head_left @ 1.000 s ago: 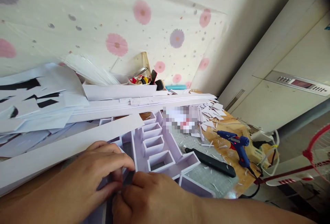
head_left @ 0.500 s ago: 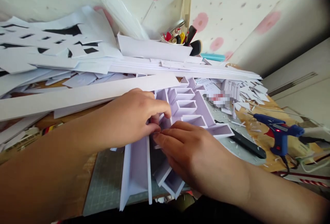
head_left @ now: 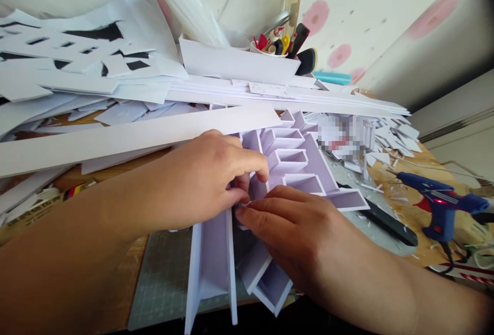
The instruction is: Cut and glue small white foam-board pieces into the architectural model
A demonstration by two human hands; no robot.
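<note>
A white foam-board model (head_left: 317, 160) with several small open boxes along it lies on the grey-green cutting mat (head_left: 162, 278). My left hand (head_left: 216, 175) bends over its near left part, fingers curled down at a wall. Close against those fingertips, my right hand (head_left: 287, 222) presses its own fingers together at the same spot. Whatever lies between the fingertips is hidden. Below the hands a long white channel piece (head_left: 214, 263) runs toward me, and a small open foam-board box (head_left: 272, 283) sits tilted under my right hand.
A blue glue gun (head_left: 442, 201) with a red light stands at the right. A black-handled cutter (head_left: 393, 224) lies on the mat. Long white strips (head_left: 135, 139) and cut-out sheets (head_left: 96, 67) pile at the left. A tool cup (head_left: 270, 49) stands by the wall.
The view has shifted, so the model and both hands appear slightly farther right and the near pieces lower. The hands keep nearly the same pose at the same spot.
</note>
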